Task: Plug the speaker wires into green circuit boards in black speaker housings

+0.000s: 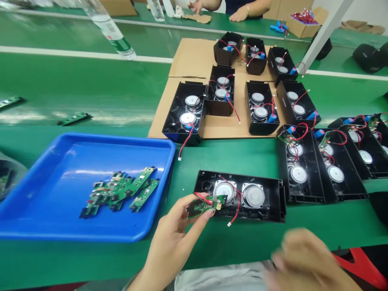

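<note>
My left hand (178, 230) pinches a small green circuit board (201, 207) with a red wire at its end. The board is held over the left part of a black speaker housing (274, 198), which lies open on the table. Inside that housing sit two round speakers (254, 195), and a red wire (238, 210) with a white plug hangs over its near edge. My right hand (306, 258) is smeared by motion at the lower right, apart from the housing, and its fingers cannot be made out.
A blue tray (75, 232) with several circuit boards (121, 190) stands at the left. Black housings (184, 113) rest on cardboard (160, 115); others stand at the right. A water bottle (112, 32) is at the back left. Another person's hands (239, 13) rest at the far table.
</note>
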Tool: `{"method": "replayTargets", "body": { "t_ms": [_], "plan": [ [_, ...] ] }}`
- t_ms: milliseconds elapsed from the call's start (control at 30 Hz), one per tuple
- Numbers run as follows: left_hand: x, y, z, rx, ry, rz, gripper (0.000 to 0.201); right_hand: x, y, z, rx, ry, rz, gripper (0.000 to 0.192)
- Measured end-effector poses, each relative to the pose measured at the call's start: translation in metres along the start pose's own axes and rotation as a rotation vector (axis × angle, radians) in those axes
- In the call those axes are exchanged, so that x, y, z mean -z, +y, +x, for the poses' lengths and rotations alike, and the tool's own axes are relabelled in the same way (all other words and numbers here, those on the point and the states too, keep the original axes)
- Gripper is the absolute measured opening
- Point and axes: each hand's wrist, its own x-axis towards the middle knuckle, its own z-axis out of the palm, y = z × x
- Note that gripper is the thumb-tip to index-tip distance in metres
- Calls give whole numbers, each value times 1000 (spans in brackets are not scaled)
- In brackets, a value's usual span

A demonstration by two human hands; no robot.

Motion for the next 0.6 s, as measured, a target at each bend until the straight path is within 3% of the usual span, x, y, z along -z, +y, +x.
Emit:
{"method": "replayTargets", "body": {
  "t_ms": [167,300,467,600],
  "plan": [
    [6,0,-1,4,42,47,26,-42,17,4,275,-248,138,30],
    [5,-3,-1,66,-11,66,29,-52,17,4,155,-234,194,24],
    [-5,-7,-2,-65,65,53,22,-58,11,11,30,-265,175,22],
    [-3,-13,1,-106,20,127,22,-61,8,16,13,-279,148,21]
  ]
}}
